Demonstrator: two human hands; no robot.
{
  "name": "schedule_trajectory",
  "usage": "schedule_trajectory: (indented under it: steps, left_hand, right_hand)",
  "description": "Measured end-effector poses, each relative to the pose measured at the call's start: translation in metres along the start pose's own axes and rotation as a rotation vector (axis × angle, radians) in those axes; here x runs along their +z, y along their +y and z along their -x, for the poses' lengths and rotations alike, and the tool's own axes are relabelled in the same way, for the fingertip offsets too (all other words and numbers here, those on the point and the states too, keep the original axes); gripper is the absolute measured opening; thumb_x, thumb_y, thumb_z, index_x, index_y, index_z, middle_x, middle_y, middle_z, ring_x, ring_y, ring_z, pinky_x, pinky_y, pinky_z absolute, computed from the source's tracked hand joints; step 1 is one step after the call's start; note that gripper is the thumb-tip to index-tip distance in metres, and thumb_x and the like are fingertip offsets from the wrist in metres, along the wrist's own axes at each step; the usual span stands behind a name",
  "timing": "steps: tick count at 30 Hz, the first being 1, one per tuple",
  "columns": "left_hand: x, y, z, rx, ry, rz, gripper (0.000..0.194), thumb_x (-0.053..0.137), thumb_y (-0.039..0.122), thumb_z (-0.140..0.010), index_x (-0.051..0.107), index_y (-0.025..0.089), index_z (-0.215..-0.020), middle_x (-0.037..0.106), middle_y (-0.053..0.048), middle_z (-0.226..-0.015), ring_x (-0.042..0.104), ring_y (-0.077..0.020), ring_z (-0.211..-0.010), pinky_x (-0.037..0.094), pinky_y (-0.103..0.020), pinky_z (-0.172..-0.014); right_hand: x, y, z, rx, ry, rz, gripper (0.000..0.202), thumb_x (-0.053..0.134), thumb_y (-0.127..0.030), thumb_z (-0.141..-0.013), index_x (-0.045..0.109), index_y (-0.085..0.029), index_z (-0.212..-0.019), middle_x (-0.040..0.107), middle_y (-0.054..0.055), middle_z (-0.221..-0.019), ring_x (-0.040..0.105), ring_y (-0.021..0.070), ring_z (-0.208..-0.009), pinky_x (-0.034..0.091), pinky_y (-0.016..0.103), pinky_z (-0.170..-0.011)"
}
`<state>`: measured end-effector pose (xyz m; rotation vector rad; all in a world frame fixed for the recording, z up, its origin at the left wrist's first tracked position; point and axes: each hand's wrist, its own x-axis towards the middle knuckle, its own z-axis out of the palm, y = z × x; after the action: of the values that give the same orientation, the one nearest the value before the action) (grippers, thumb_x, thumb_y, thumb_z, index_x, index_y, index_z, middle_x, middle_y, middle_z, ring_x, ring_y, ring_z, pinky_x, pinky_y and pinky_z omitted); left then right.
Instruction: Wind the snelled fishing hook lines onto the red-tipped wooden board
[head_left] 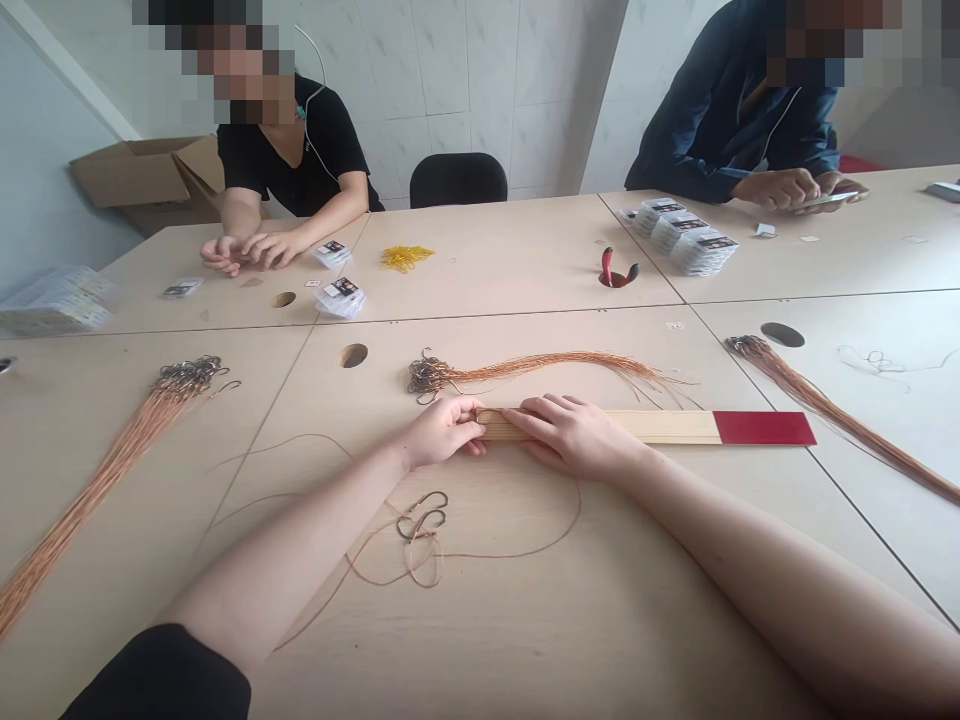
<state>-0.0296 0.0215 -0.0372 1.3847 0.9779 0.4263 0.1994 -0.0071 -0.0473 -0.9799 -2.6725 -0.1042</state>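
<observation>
A long flat pale strip with a red end lies across the table in front of me. My left hand pinches its left end between thumb and fingers. Flat on the strip, just right of that, rests my right hand, its fingers stretched toward the left one. Behind both hands is a bundle of orange lines with a cluster of dark metal hooks at its left end. Nearer to me, a few loose hooks lie with a looping thin orange line.
More hook-and-line bundles lie at left and right. Across the table sit two people, near stacked small packs, yellow pieces and red-handled pliers. The tabletop has round holes.
</observation>
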Motion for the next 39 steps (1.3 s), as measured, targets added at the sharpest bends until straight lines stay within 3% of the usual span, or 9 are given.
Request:
schedule_trajectory:
  steps: [8, 17, 21, 25, 39]
  left_hand:
    - [-0.001, -0.001, 0.0, 0.021, -0.004, -0.019, 0.02, 0.056, 0.02, -0.079, 0.058, 0.012, -0.097, 0.06, -0.001, -0.079, 0.06, -0.009, -0.065, 0.052, -0.022, -0.063]
    - [0.0, -0.008, -0.001, 0.036, 0.054, -0.133, 0.027, 0.058, 0.037, -0.08, 0.058, 0.013, -0.094, 0.059, 0.0, -0.07, 0.06, -0.0092, -0.059, 0.051, -0.022, -0.059]
    - [0.003, -0.012, -0.002, 0.032, 0.101, -0.178, 0.022, 0.056, 0.035, -0.082, 0.056, 0.014, -0.089, 0.058, 0.001, -0.065, 0.061, -0.0105, -0.057, 0.051, -0.022, -0.055]
    - [0.004, -0.012, -0.001, 0.029, 0.137, -0.152, 0.023, 0.056, 0.033, -0.081, 0.051, 0.016, -0.095, 0.055, 0.004, -0.061, 0.062, -0.0114, -0.054, 0.05, -0.023, -0.053]
    - [0.003, -0.007, 0.003, 0.022, 0.102, -0.121, 0.025, 0.056, 0.024, -0.079, 0.048, 0.016, -0.101, 0.057, 0.003, -0.063, 0.062, -0.0114, -0.056, 0.05, -0.024, -0.057]
  right_hand:
    - [0.001, 0.001, 0.001, -0.015, 0.016, -0.022, 0.04, 0.038, -0.031, -0.093, 0.044, -0.018, -0.13, 0.057, 0.01, -0.107, 0.054, 0.0189, -0.093, 0.046, 0.033, -0.08]
    - [0.003, 0.001, 0.001, -0.022, 0.015, -0.022, 0.042, 0.038, -0.032, -0.093, 0.04, -0.02, -0.134, 0.057, 0.01, -0.109, 0.054, 0.0191, -0.092, 0.045, 0.033, -0.081]
    - [0.003, 0.001, 0.001, -0.015, 0.009, -0.027, 0.042, 0.038, -0.031, -0.093, 0.041, -0.02, -0.133, 0.057, 0.009, -0.108, 0.054, 0.0188, -0.093, 0.046, 0.034, -0.081]
    - [0.003, 0.001, 0.001, -0.017, 0.0, -0.047, 0.042, 0.038, -0.032, -0.093, 0.042, -0.019, -0.133, 0.057, 0.009, -0.109, 0.053, 0.0186, -0.093, 0.046, 0.034, -0.081]
    - [0.005, 0.002, 0.002, -0.025, 0.006, -0.054, 0.042, 0.038, -0.032, -0.093, 0.041, -0.021, -0.134, 0.057, 0.009, -0.108, 0.052, 0.0183, -0.091, 0.047, 0.033, -0.079]
